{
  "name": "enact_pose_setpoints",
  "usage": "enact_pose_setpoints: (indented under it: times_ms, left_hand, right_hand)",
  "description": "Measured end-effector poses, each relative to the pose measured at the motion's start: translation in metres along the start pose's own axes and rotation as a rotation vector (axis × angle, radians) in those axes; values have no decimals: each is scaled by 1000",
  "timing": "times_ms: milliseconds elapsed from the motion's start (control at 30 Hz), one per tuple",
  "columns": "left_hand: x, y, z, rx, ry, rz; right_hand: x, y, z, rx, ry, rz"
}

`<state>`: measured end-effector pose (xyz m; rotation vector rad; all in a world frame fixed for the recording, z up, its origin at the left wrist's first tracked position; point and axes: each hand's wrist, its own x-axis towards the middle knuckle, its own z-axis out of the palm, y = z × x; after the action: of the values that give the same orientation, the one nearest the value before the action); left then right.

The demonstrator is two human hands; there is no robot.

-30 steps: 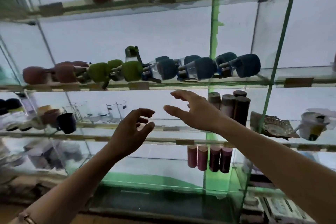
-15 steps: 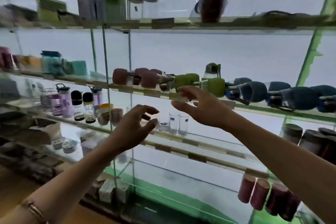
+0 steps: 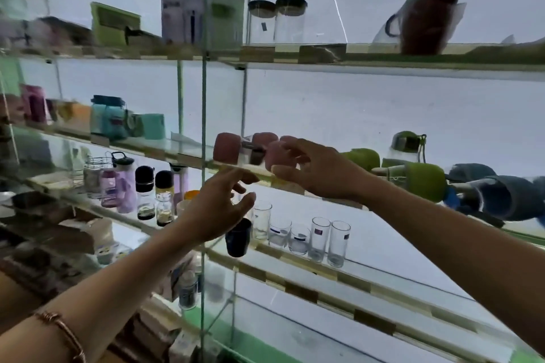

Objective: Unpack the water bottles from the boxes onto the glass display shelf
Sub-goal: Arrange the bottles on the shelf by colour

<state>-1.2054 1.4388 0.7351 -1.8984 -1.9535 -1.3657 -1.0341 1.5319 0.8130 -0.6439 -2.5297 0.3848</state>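
A row of water bottles in soft sleeves lies on its side on the middle glass shelf (image 3: 188, 155): pink ones (image 3: 227, 148) at the left, green ones (image 3: 418, 177) in the middle, blue ones (image 3: 498, 197) at the right. My right hand (image 3: 312, 168) reaches over the shelf's front edge, fingers spread, just in front of the pink bottles and holding nothing. Lower and to the left, my left hand (image 3: 219, 206) hovers below that shelf edge with fingers loosely curved and empty.
Drinking glasses (image 3: 318, 237) and a dark cup (image 3: 238, 237) stand on the shelf below. Small bottles (image 3: 144, 191) stand further left. The top shelf carries a boxed product (image 3: 194, 6), glass jars (image 3: 277, 20) and a wrapped red jug (image 3: 424, 23). Cardboard boxes (image 3: 82, 233) are stacked at the lower left.
The view has swung left along the shelf. Both hands have travelled left with it, from the blue and green bottles to the pink ones, still holding nothing.
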Motion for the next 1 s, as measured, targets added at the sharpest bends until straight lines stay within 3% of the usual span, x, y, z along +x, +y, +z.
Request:
enact_pose_setpoints:
  times_ms: [367,500,1000]
  left_hand:
    - [138,-49,15,191,113,-22]
    - [175,-68,17,249,87,-18]
    - [221,-157,-23,235,-76,124]
  right_hand:
    - [143,93,-31,-36,-22,-106]
    - [181,111,-36,-97,-58,-131]
    - [250,68,0,-301,-110,125]
